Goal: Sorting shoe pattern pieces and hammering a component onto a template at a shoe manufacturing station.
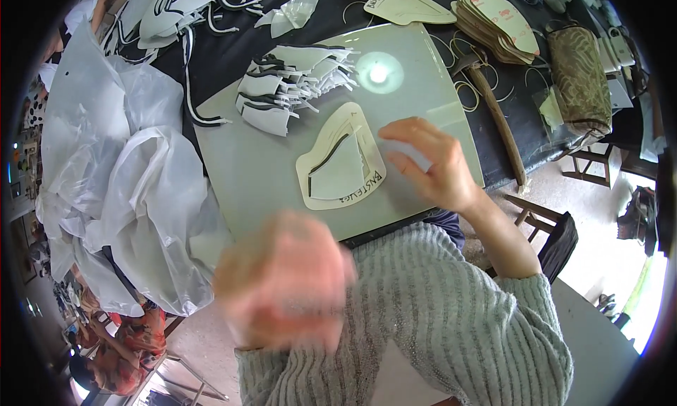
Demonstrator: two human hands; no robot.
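A cream cardboard template (340, 159) with a white cut piece inside its window lay flat near the middle of the pale green cutting board (254, 173). It looked thin, light and fairly stiff, likely to slide on the smooth board, so it would best be pressed flat or lifted by an outer edge.

Just right of the template, the right hand (427, 162) rested on the board, its fingers curled loosely around something small and pale; what it was could not be made out. The left hand (282, 279) was raised below the template, too blurred to tell its fingers' state.

Above the template lay a pile of white and black cut pieces (289, 85); farther right, a hammer (490, 102) on the dark tabletop (226, 53). Left of the board sat crumpled clear plastic bags (134, 187). The room looked like a cluttered workshop.
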